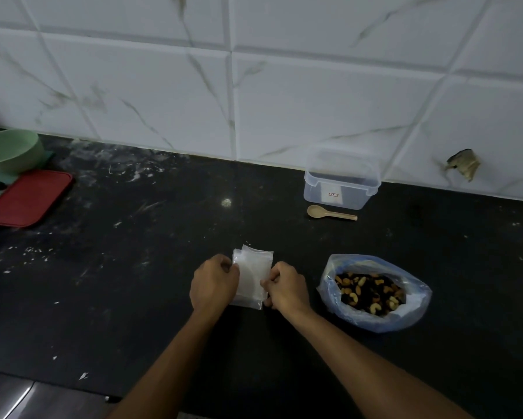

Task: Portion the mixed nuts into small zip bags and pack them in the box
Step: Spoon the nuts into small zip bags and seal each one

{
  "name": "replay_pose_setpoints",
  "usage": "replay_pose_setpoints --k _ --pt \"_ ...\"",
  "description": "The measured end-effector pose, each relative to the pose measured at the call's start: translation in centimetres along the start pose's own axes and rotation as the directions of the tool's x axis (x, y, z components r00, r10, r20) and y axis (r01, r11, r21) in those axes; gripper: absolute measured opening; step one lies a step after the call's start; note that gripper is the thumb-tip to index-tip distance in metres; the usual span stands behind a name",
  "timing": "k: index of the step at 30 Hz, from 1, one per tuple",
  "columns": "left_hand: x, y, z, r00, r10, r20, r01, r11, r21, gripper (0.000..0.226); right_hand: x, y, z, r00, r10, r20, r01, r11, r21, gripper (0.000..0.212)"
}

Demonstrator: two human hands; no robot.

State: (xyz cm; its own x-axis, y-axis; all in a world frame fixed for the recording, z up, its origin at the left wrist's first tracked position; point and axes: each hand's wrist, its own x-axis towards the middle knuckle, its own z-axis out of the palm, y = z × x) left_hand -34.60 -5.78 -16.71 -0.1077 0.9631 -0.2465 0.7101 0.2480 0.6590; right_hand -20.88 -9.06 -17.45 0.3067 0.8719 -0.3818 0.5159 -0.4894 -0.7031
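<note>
Black counter [163, 297], white tile wall behind. Centre: stack of small clear zip bags [252, 276] lying flat; left hand [214, 282] pinches its 9 o'clock edge, right hand [287, 288] its 3 o'clock edge, fingers curled. Big open bag of mixed nuts [372, 293] at 3 o'clock of the stack, apart. At 1 o'clock, by the wall: clear box [341, 179], lid off, w/ wooden spoon [331, 212] just in front. Far 10 o'clock: green bowl [11, 149], red lid [27, 198].

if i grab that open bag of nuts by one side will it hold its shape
Probably not: the bag of mixed nuts is thin, crinkled plastic, slumped on the counter. Its mouth gapes open, so lifting one side would likely spill nuts.
</note>
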Motion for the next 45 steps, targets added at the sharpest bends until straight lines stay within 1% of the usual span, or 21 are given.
replay_pose_setpoints --k 3,6,9,11,13,15,17,19,22,24,27,29,30,32,35,36,38,40,41,43,45 --pt "-0.4 0.9 -0.3 1.000 -0.003 -0.006 0.002 0.999 -0.051 0.013 -0.1 -0.3 -0.4 0.999 -0.043 -0.002 0.043 0.998 -0.048 0.014" --pt "-0.7 2.5 -0.9 0.998 -0.035 0.059 0.050 0.960 -0.274 0.032 -0.9 -0.7 -1.2 0.991 -0.137 -0.006 0.137 0.991 -0.007 0.015" --pt "-1.2 4.7 -1.7 0.983 -0.071 0.171 0.144 0.873 -0.466 0.034 -1.9 -0.9 -2.2 0.953 -0.290 -0.089 0.288 0.957 -0.040 0.018" --pt "-1.8 6.1 -2.2 0.974 -0.061 0.218 0.171 0.831 -0.530 0.033 -2.4 -0.7 -2.9 0.913 -0.380 -0.149 0.367 0.924 -0.111 0.017" --pt "-2.2 7.3 -2.5 0.961 -0.047 0.271 0.199 0.798 -0.568 0.037 -2.8 -0.6 -3.8 0.878 -0.434 -0.201 0.402 0.897 -0.182 0.014" --pt "-2.5 8.3 -2.3 0.952 -0.033 0.303 0.210 0.792 -0.573 0.036 -3.0 -0.3 -4.7 0.858 -0.455 -0.239 0.406 0.885 -0.228 0.012" --pt "-2.8 9.1 -1.9 0.945 -0.009 0.328 0.206 0.794 -0.572 0.029 -3.2 0.0 -5.5 0.851 -0.458 -0.257 0.402 0.883 -0.244 0.009" --pt "-3.0 9.7 -1.3 0.943 0.021 0.332 0.173 0.821 -0.544 0.021 -3.4 0.6 -6.3 0.853 -0.453 -0.260 0.400 0.887 -0.231 0.009" --pt "-3.0 10.2 -0.5 0.960 0.077 0.268 0.055 0.889 -0.454 0.018 -3.9 1.2 -8.0 0.890 -0.402 -0.214 0.369 0.912 -0.178 0.011" --pt "-3.3 10.7 -0.1 0.966 0.150 0.209 -0.067 0.931 -0.358 0.017 -4.5 1.0 -9.6 0.918 -0.329 -0.221 0.329 0.943 -0.037 0.014" --pt "-4.0 11.9 0.5 0.948 0.255 0.190 -0.204 0.947 -0.249 0.016 -4.8 -0.1 -12.0 0.925 -0.244 -0.291 0.309 0.929 0.205 0.010" --pt "-4.7 12.8 1.0 0.926 0.311 0.215 -0.262 0.937 -0.231 0.018 -4.4 -0.7 -13.2 0.945 -0.201 -0.256 0.261 0.939 0.223 0.023" --pt "-5.0 13.2 1.2 0.914 0.332 0.232 -0.279 0.931 -0.235 0.019 -4.1 -0.8 -13.5 0.960 -0.182 -0.212 0.225 0.953 0.201 0.028" --pt "-5.3 13.9 1.5 0.893 0.358 0.272 -0.301 0.926 -0.230 0.022 -3.7 -0.8 -14.1 0.978 -0.146 -0.151 0.170 0.972 0.163 0.028" --pt "-5.3 14.3 2.0 0.873 0.370 0.319 -0.325 0.927 -0.186 0.021 -3.4 -0.3 -15.2 0.986 -0.109 -0.127 0.127 0.982 0.143 0.019" --pt "-5.2 14.3 2.1 0.870 0.359 0.337 -0.318 0.933 -0.172 0.019 -3.4 -0.1 -15.5 0.986 -0.110 -0.124 0.122 0.988 0.096 0.015" --pt "-5.1 14.3 2.1 0.882 0.335 0.331 -0.317 0.942 -0.110 0.015 -3.5 0.2 -16.0 0.974 -0.166 -0.152 0.145 0.980 -0.139 0.010" --pt "-5.1 14.7 2.1 0.895 0.359 0.264 -0.383 0.923 0.044 0.018 -3.7 -0.1 -16.4 0.965 -0.217 -0.149 0.141 0.904 -0.403 0.006" --pt "-5.1 15.0 2.0 0.893 0.379 0.242 -0.416 0.901 0.124 0.021 -3.8 -0.5 -16.6 0.968 -0.217 -0.127 0.129 0.863 -0.489 0.008" --pt "-5.4 15.5 1.9 0.884 0.411 0.223 -0.454 0.867 0.204 0.023 -4.0 -1.1 -16.8 0.977 -0.199 -0.082 0.116 0.806 -0.580 0.015" --pt "-5.3 15.8 2.2 0.872 0.420 0.253 -0.464 0.874 0.147 0.024 -4.0 -1.3 -16.8 0.962 -0.250 -0.112 0.135 0.788 -0.600 0.014"
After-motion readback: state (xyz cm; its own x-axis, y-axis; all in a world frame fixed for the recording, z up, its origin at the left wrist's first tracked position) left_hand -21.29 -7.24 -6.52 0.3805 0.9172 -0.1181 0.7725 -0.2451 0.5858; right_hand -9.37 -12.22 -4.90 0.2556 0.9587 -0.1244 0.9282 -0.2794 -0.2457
